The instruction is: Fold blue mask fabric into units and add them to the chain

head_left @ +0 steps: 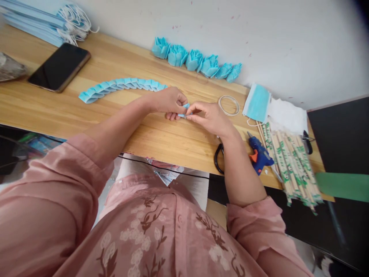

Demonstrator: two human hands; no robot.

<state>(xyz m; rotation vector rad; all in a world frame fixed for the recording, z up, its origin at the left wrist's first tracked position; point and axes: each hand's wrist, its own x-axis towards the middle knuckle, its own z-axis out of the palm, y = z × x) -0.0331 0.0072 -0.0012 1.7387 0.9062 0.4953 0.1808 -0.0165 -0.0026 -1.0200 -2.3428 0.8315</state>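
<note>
Between my two hands, over the middle of the wooden table, is a small folded light-blue piece (184,110). My left hand (170,103) pinches it from the left, its lower fingers curled beneath. From the right, my right hand (208,115) holds the piece's other edge between thumb and forefinger. A curved row of overlapping folded blue pieces (121,84) lies just left of my left hand, its right end partly behind that hand. Several blue flower shapes (194,60) stand in a line near the wall.
On the wooden table (115,63) lie a phone (60,67), stacked masks (37,23), a tape ring (228,105), a blue mask (257,102), a blue glue gun (260,154) and wrapped chopsticks (294,163). A black handle (218,159) shows beside my right forearm.
</note>
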